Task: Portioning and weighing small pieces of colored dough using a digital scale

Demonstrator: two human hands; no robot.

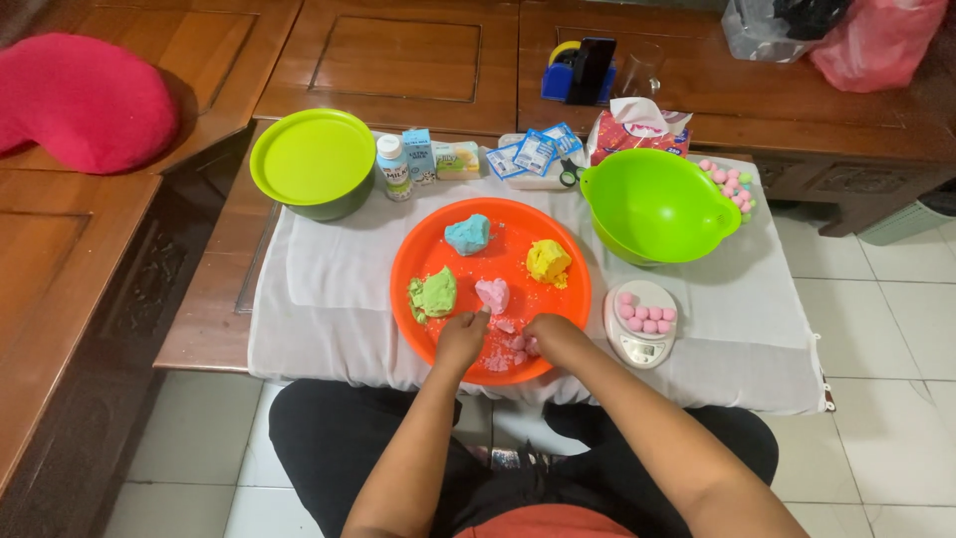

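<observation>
Dough work on the orange tray: from my feed, both hands sit at its near edge over the pink dough bits. Left hand looks pinched shut on a small pink piece, fingertips toward the larger pink dough lump just beyond. Right hand is curled over the crumbs; can't tell if it grips any. My read: portioning pink dough. To do it well, pinch even pieces, keep crumbs on the tray, roll tight before they go to the kitchen scale, just right of the right hand and already loaded with pink balls. Green dough sits left of the pink lump, blue dough and yellow dough further back, all clear of the hands. Green bowl behind the scale.
</observation>
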